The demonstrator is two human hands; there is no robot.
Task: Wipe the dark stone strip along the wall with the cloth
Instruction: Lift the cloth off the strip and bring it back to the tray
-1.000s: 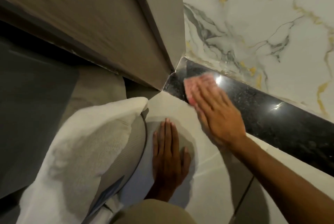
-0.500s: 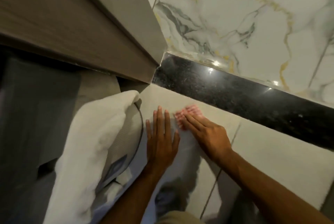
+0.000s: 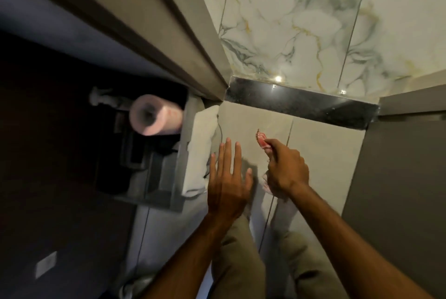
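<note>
The dark polished stone strip (image 3: 301,105) runs along the foot of the marble wall, from the door frame on the left to a grey panel on the right. My right hand (image 3: 287,168) is closed around the pink cloth (image 3: 261,138), lifted above the pale floor tiles and well short of the strip. One end of the cloth sticks out past my fingers and another bit hangs below my palm. My left hand (image 3: 228,178) hovers beside it, fingers spread, holding nothing.
A white towel (image 3: 200,149) lies folded at the doorway edge. Left of it a pink toilet roll (image 3: 154,115) sits on a holder above a dark recess. A brown door frame (image 3: 183,40) slants down to the strip's left end. My knees (image 3: 241,250) are below.
My view has pulled back and up. My right hand left the strip, slid over the tile, then lifted with the cloth bunched in it. My left hand came off the floor.
</note>
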